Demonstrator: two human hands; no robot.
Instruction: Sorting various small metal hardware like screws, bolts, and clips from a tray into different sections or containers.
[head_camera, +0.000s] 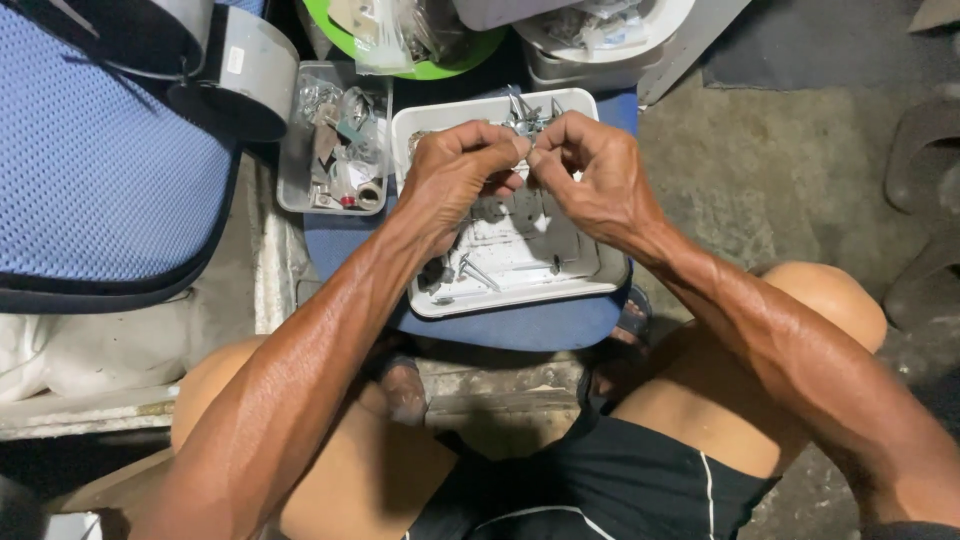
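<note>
He sits low, knees apart in black shorts (600, 490), both forearms reaching out over a blue stool (520, 325). On it rests a white tray (420, 125) holding screws (478, 272) and small metal bits. Above the tray the left hand (450, 180) and right hand (600, 180) meet fingertip to fingertip, each pinched tight on a tiny metal part (530, 152) between them; what it is, I cannot tell, it's mostly hidden by the fingers. To my eye the work wants steady wrists and staying right over the tray, so anything that slips lands there rather than on the concrete floor (780, 160). Just left of the tray sits a clear box (300, 140) of odd hardware, beside a blue mesh chair (90, 170). Farther back, a green bowl (460, 62) with plastic bags.
</note>
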